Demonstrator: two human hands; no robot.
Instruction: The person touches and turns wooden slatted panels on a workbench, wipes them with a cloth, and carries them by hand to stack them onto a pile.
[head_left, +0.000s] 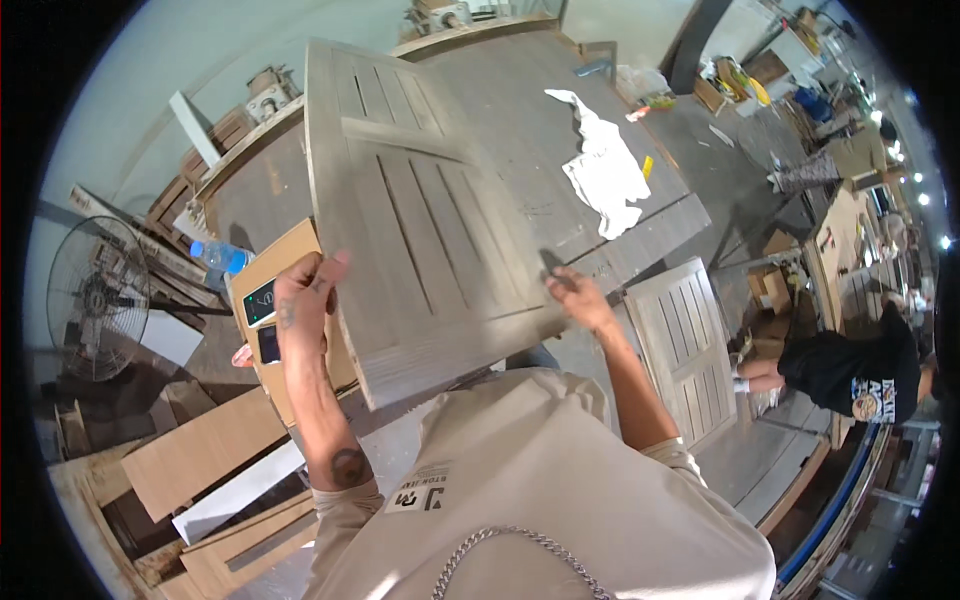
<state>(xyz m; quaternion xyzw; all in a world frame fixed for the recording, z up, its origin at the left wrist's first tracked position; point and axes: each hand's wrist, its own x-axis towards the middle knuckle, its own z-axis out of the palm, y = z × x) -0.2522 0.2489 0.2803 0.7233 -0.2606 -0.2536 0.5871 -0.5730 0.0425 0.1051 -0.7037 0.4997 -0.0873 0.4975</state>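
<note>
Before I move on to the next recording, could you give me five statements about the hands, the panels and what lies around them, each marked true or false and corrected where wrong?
1. The left hand is by the left edge of the large slatted panel, and the right hand is by its right edge. True.
2. The white cloth lies on top of the large slatted panel. False: it lies on the grey work surface to the panel's right.
3. The round fan is farther left than the plastic bottle. True.
4. The bottle's cap is red. False: it is blue.
5. A second slatted panel is to the right of the right forearm. True.
</note>
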